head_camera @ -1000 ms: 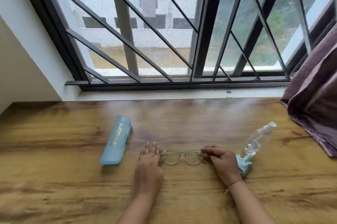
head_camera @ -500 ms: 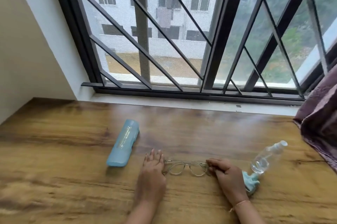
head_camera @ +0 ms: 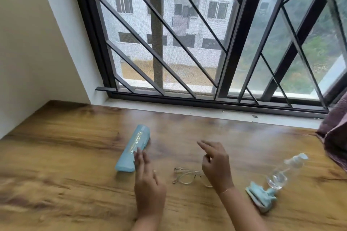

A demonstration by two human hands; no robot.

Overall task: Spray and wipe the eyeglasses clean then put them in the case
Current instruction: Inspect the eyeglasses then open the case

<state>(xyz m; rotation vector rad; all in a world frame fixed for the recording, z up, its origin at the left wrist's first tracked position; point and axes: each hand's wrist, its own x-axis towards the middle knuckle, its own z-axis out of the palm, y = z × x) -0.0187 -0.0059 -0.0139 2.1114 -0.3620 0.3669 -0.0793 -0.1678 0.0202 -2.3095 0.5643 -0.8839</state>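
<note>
Thin clear-framed eyeglasses [head_camera: 185, 176] lie on the wooden table [head_camera: 65, 155], their right part hidden behind my right hand [head_camera: 216, 165]. That hand is raised above them with its fingers apart, holding nothing. My left hand [head_camera: 148, 180] hovers open to the left of the glasses, its fingertips next to a closed light-blue case [head_camera: 131, 150]. A clear spray bottle [head_camera: 283, 172] lies on its side at the right. A crumpled light-blue cloth [head_camera: 261, 196] sits by the bottle's base.
A barred window [head_camera: 187, 43] runs along the table's far edge. A purple curtain [head_camera: 336, 133] hangs over the table's right end. A pale wall [head_camera: 28, 43] bounds the left side.
Both hands have let go of the eyeglasses and lifted off the table. The left hand moved toward the case. The camera has tilted up and shifted.
</note>
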